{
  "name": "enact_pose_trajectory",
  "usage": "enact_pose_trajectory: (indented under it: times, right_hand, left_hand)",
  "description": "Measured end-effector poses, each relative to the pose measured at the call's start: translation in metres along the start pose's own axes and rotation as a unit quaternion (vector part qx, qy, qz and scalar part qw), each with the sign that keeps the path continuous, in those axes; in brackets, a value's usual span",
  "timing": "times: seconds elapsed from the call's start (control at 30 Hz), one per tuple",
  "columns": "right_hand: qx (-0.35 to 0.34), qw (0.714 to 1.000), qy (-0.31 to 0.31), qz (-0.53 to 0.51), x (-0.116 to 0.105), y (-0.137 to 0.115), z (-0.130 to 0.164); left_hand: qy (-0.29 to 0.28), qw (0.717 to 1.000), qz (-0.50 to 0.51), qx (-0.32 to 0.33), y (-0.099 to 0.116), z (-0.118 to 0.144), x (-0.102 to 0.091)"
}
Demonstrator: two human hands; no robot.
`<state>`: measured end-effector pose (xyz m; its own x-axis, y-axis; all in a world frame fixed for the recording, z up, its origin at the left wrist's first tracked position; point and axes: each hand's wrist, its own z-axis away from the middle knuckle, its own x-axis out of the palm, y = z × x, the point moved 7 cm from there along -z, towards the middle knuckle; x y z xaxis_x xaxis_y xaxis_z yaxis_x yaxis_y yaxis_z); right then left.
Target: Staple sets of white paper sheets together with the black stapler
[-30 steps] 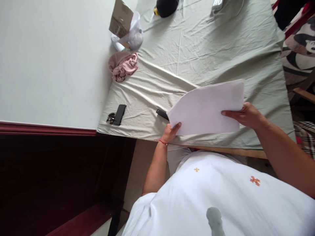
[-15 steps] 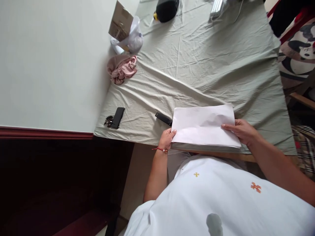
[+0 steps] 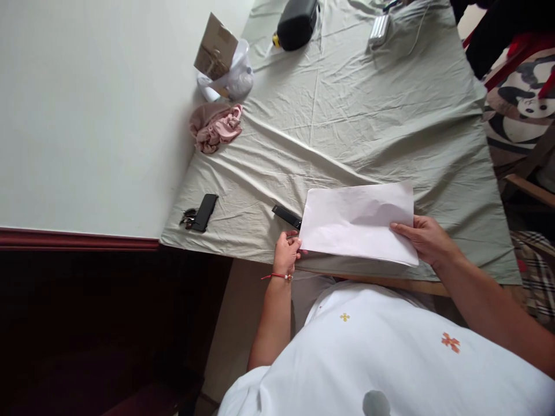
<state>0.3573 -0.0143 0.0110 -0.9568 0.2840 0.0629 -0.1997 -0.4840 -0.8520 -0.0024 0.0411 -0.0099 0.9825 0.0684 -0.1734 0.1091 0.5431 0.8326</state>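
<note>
A thin stack of white paper sheets [image 3: 355,222] is held at the near edge of the table, its long side across my front. My right hand [image 3: 427,240] grips the stack's right edge, thumb on top and fingers underneath. At the lower left corner, my left hand [image 3: 287,252] pinches the sheets between thumb and fingers. Just beyond its fingertips lies a long black tool that looks like a stapler [image 3: 285,215], its right end at the paper's left edge.
A cloth-covered table [image 3: 347,133] carries a black phone-like slab [image 3: 205,212] beside keys [image 3: 188,217]. Along the wall lie a pink cloth [image 3: 217,128], a plastic bag [image 3: 241,78] and a cardboard piece [image 3: 215,47]. A black case [image 3: 297,24] and a power strip [image 3: 379,30] sit farther back.
My left hand has slid slightly left and down to the stack's corner, its fingers now curled more. The right hand has stayed on the right edge. The view has shifted slightly.
</note>
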Motion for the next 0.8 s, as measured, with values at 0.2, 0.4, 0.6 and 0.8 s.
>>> enact_pose_trajectory:
  times: [0.2, 0.4, 0.6, 0.8]
  right_hand:
    - [0.013, 1.0, 0.002, 0.003, 0.012, -0.001, 0.005]
    - [-0.001, 1.0, 0.026, -0.017, 0.018, -0.005, 0.011]
    - [-0.017, 0.997, 0.056, -0.046, 0.019, 0.004, 0.011]
    - [-0.008, 0.997, 0.064, -0.05, 0.022, 0.022, 0.013]
  left_hand:
    - [0.116, 0.989, -0.072, 0.063, 0.001, -0.008, -0.032]
    - [0.181, 0.894, -0.265, 0.313, 0.043, -0.009, -0.041]
    - [0.1, 0.859, -0.338, 0.371, 0.047, -0.012, -0.014]
    - [0.123, 0.859, -0.365, 0.337, 0.042, -0.006, -0.01]
